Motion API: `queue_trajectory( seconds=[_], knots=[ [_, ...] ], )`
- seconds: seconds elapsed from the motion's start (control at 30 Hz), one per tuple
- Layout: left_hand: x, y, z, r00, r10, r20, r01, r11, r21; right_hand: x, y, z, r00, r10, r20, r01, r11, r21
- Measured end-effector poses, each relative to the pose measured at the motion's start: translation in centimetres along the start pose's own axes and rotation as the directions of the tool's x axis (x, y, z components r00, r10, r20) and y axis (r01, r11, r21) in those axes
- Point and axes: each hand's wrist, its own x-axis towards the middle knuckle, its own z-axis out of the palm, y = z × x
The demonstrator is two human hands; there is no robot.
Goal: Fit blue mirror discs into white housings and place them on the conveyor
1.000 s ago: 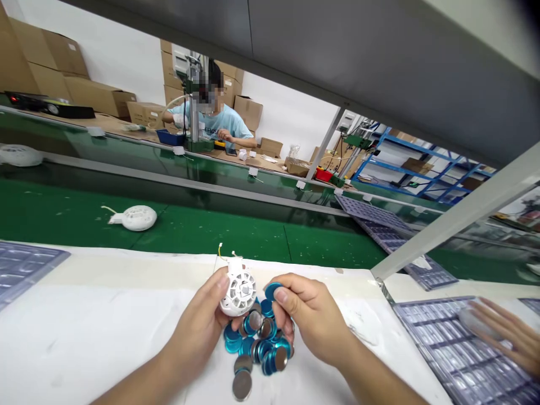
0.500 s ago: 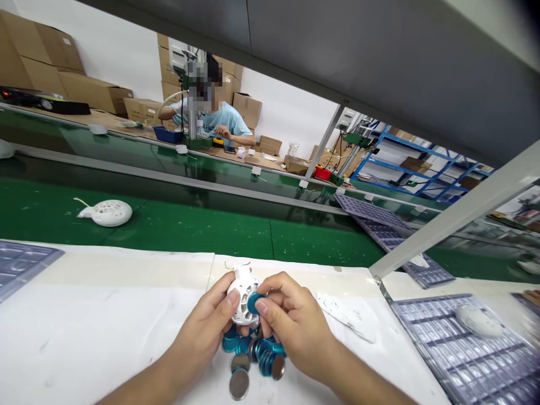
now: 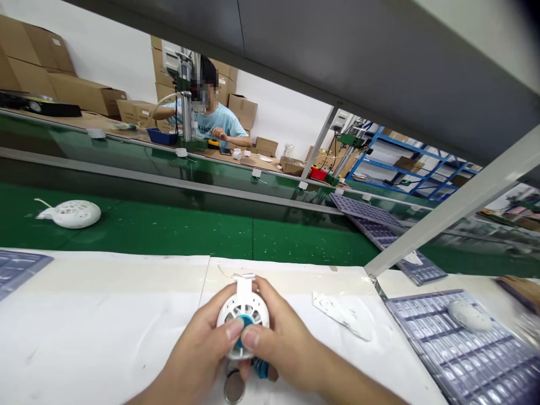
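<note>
Between my two hands is a round white fan housing (image 3: 257,306) with a slotted face, a short neck at the top and a thin pale wire. My left hand (image 3: 205,340) wraps its left side, thumb on the blue disc (image 3: 246,319) at the centre of the face. Gripping the opposite side, my right hand (image 3: 289,340) also has its thumb pressed on that disc. Below the housing lie loose blue-rimmed discs (image 3: 261,368), partly hidden by my hands. A silver-faced disc (image 3: 234,388) rests nearest me on the white tabletop (image 3: 105,332).
A similar white housing (image 3: 76,214) lies on the green belt (image 3: 189,230). Right stands a plastic tray (image 3: 447,343) bearing a white rounded piece (image 3: 469,316). A slanted post (image 3: 455,216) and overhead shelf (image 3: 337,50) frame the bench. Across sits a co-worker (image 3: 221,121).
The blue disc has gone from my right fingers at the housing's side to the centre of its face. My right hand now grips the housing too. The belt housing has shifted left in view.
</note>
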Motion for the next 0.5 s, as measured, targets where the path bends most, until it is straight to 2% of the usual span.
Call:
queue_trajectory(
  seconds=[0.07, 0.13, 0.23, 0.37, 0.43, 0.5],
  knots=[
    [-0.6, 0.0, 0.5, 0.998, -0.054, 0.017, 0.055, 0.998, -0.041, 0.0, 0.5, 1.0, 0.999, -0.034, 0.04, 0.029, 0.994, 0.101],
    [-1.1, 0.1, 1.1, 0.998, -0.059, -0.023, 0.058, 0.996, -0.063, -0.1, 1.1, 1.8, 0.995, -0.085, -0.042, 0.091, 0.983, 0.158],
    [-1.6, 0.4, 1.9, 0.99, -0.092, -0.11, 0.081, 0.991, -0.106, -0.1, 1.8, 2.4, 0.982, -0.141, -0.126, 0.16, 0.974, 0.158],
    [-1.1, 0.5, 2.3, 0.991, -0.04, -0.129, 0.022, 0.991, -0.134, 0.1, 1.2, 1.7, 0.986, -0.141, -0.091, 0.143, 0.99, 0.017],
    [-0.7, 0.3, 1.4, 0.993, 0.012, -0.119, -0.027, 0.992, -0.122, 0.0, 0.1, 0.7, 0.996, -0.085, -0.042, 0.08, 0.992, -0.099],
    [-0.1, 0.3, -0.4, 0.992, 0.012, -0.126, -0.028, 0.992, -0.124, -0.4, -1.3, -0.8, 0.994, -0.077, -0.079, 0.056, 0.97, -0.238]
  ],
)
